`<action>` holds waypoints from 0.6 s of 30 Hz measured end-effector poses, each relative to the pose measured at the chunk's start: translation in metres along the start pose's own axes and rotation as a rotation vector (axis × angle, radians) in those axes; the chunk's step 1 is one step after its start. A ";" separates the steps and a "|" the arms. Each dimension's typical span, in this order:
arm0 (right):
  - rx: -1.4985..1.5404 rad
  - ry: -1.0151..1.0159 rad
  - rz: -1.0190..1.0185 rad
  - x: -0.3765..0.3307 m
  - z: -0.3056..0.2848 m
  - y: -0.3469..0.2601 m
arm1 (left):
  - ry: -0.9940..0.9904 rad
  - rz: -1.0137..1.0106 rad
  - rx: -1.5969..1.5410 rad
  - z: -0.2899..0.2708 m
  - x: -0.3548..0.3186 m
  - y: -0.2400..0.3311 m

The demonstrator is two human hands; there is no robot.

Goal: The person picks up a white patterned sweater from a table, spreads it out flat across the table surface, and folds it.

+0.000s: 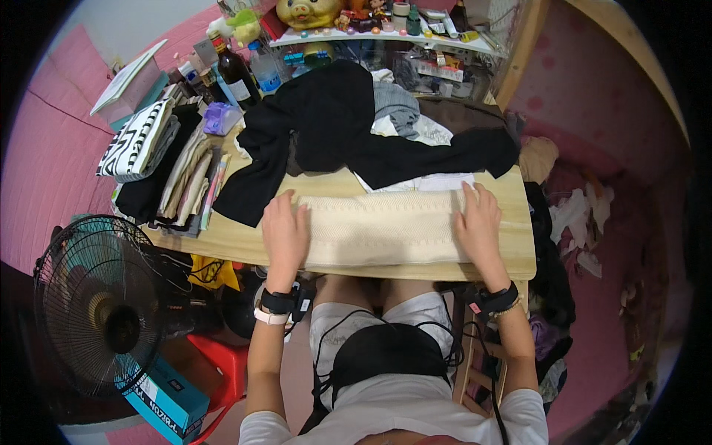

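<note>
- The cream, ribbed knit garment (382,228), folded into a long band, lies flat along the near edge of the pale wooden table (519,194), right in front of the seated person.
- The left hand (285,231) presses palm-down on the band's left end and the right hand (478,219) on its right end; both hands are spread open, well apart, gripping nothing, which looks to me like holding the fold flat.
- Just behind it sprawls a black long-sleeved garment (334,122), one sleeve trailing towards the left hand, the other running right to the table's far corner; white fabric (415,180) peeps out beneath it.
- A stack of folded clothes (167,174), topped by a black-and-white striped piece, fills the table's left end, so little bare wood remains there.
- The band's front edge sits close to the table's lip, with scant room to slide nearer.
- A black standing fan (96,304) crowds the person's left; the right side is hemmed by strewn clothes.
</note>
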State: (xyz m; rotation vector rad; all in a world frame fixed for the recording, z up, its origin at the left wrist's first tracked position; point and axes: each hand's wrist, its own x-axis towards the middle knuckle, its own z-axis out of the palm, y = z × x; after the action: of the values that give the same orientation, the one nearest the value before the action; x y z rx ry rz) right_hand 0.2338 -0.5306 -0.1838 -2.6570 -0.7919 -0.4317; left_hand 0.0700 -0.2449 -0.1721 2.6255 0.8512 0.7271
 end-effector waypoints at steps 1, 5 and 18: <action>0.057 0.016 -0.084 -0.002 -0.004 -0.011 | -0.041 0.108 -0.062 0.000 -0.005 0.009; 0.075 -0.061 -0.317 -0.017 0.009 -0.056 | -0.152 0.421 0.035 0.036 -0.032 0.038; 0.010 -0.214 -0.041 -0.032 0.031 0.008 | -0.320 0.046 0.276 0.036 -0.037 -0.002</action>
State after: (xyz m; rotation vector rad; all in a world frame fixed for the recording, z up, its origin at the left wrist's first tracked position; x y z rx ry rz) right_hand 0.2191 -0.5393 -0.2257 -2.7128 -0.9088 -0.1531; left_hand 0.0626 -0.2698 -0.2167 2.9007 0.8487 0.1968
